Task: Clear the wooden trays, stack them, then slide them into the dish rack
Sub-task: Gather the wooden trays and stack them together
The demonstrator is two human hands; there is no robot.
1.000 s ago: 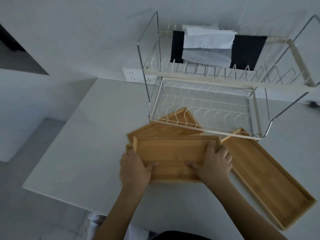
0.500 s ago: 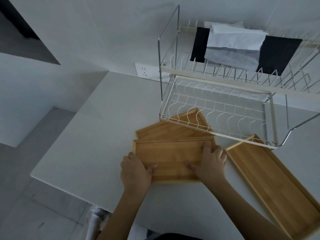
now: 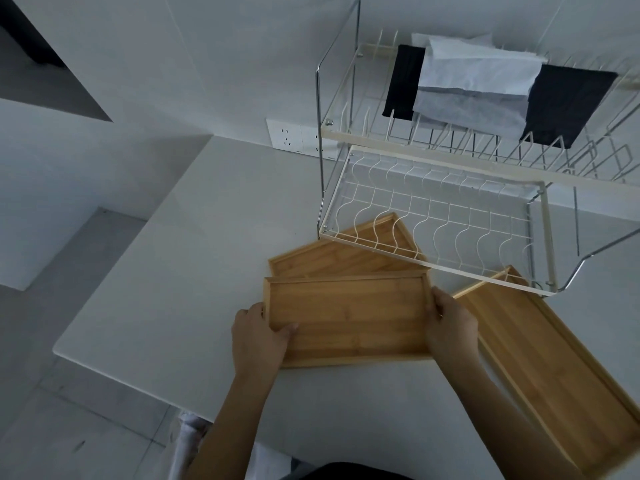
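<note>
Head view, looking down on a white table (image 3: pixel 194 271). At centre, the near wooden tray (image 3: pixel 349 320) is grasped at both short ends: the left hand (image 3: pixel 258 336) clasps its 9 o'clock end with the thumb lying inside on the tray floor, and the right hand (image 3: pixel 450 325) wraps its 3 o'clock end with fingers curled over the rim. Half a second earlier the right hand lay flat on the tray floor near that end; it has since shifted outward to the edge, while the left hand has kept its place.

A second wooden tray (image 3: pixel 332 258) lies at 12 o'clock of the held one, skewed, its far corner reaching under the lower tier of the dish rack (image 3: pixel 433 216). The held tray overlaps its near edge; whether the two touch cannot be told.

A third, longer wooden tray (image 3: pixel 540 362) lies at 3 to 4 o'clock, running diagonally toward the table's near right corner, its far end beneath the rack's front rail and its near side just beside the right hand.

The rack stands at 1 o'clock; a black cloth (image 3: pixel 568 102) and a white cloth (image 3: pixel 478 84) are draped over its upper tier. A wall socket (image 3: pixel 294 136) sits at 11 o'clock of the rack. All three trays show bare floors. The camera has drawn closer and swung rightward since the earlier frames.
</note>
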